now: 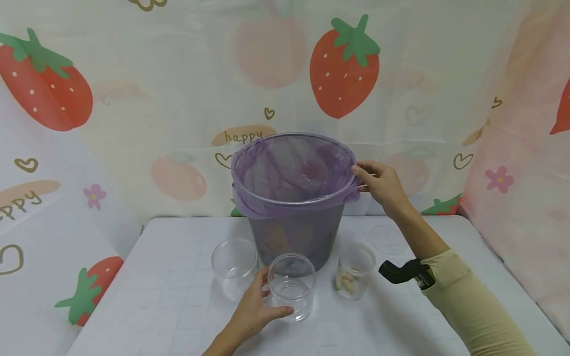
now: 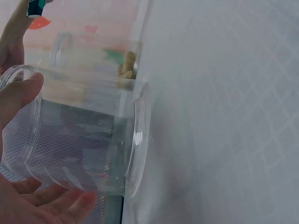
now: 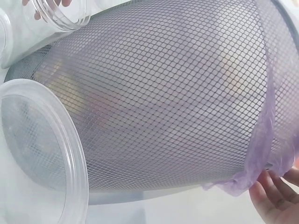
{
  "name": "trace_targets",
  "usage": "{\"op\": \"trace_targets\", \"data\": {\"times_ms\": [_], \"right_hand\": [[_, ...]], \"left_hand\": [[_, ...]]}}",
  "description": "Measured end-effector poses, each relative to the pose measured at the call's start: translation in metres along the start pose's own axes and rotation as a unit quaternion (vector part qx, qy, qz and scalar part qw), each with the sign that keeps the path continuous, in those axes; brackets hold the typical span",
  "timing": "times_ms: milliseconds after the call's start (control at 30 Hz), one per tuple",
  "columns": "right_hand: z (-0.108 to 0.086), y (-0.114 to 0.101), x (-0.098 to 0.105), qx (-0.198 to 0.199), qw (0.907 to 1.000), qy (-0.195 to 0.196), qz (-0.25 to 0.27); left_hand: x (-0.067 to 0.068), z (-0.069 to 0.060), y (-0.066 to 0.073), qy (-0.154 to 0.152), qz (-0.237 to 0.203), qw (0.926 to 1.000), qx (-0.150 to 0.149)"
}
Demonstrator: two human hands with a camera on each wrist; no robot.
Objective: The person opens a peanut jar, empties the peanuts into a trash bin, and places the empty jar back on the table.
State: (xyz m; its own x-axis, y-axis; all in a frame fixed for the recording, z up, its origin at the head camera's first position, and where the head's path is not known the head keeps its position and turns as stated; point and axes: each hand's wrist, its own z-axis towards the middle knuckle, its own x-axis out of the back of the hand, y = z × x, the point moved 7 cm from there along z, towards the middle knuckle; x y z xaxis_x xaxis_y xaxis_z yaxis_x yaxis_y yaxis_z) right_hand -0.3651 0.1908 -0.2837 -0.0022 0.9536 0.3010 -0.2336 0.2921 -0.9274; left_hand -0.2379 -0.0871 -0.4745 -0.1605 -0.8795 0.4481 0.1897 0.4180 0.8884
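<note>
A grey mesh trash can [image 1: 296,242] stands upright at the back of the table, with a purple trash bag [image 1: 262,210] lining it and folded over its rim. My right hand [image 1: 378,185] pinches the bag at the right side of the rim; its fingers [image 3: 271,191] show beside the gathered plastic. In front of the can, my left hand [image 1: 256,309] holds a clear jar [image 2: 84,135], thumb on one side and fingers on the other. The jar looks empty and rests on the table.
To the left stands another clear jar [image 1: 234,267]. A third jar [image 1: 357,259], on the right, holds several peanuts [image 1: 345,281]. Behind it lies a clear round lid [image 1: 388,240]. A strawberry-print cloth [image 1: 187,99] hangs behind the white table [image 1: 169,296].
</note>
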Motion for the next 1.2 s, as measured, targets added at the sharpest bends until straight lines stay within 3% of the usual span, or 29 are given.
{"op": "trace_targets", "data": {"times_ms": [367,567,867,967,1200], "right_hand": [[-0.002,0.010,0.003,-0.005,0.9995,0.005,0.031],[-0.009,0.008,0.014,0.009,0.9993,0.026,0.027],[-0.032,0.015,0.030,0.036,0.9984,0.042,0.008],[-0.042,0.017,0.033,0.047,0.9982,0.033,-0.016],[-0.064,0.027,0.033,0.074,0.9943,-0.010,-0.076]], "left_hand": [[0.001,-0.005,0.010,0.028,0.035,0.9989,-0.017],[0.009,-0.010,0.032,0.074,0.055,0.9933,-0.070],[0.022,-0.013,0.070,0.152,0.043,0.9747,-0.159],[0.021,-0.011,0.080,0.151,0.030,0.9738,-0.167],[0.008,0.002,0.098,0.115,-0.011,0.9814,-0.154]]}}
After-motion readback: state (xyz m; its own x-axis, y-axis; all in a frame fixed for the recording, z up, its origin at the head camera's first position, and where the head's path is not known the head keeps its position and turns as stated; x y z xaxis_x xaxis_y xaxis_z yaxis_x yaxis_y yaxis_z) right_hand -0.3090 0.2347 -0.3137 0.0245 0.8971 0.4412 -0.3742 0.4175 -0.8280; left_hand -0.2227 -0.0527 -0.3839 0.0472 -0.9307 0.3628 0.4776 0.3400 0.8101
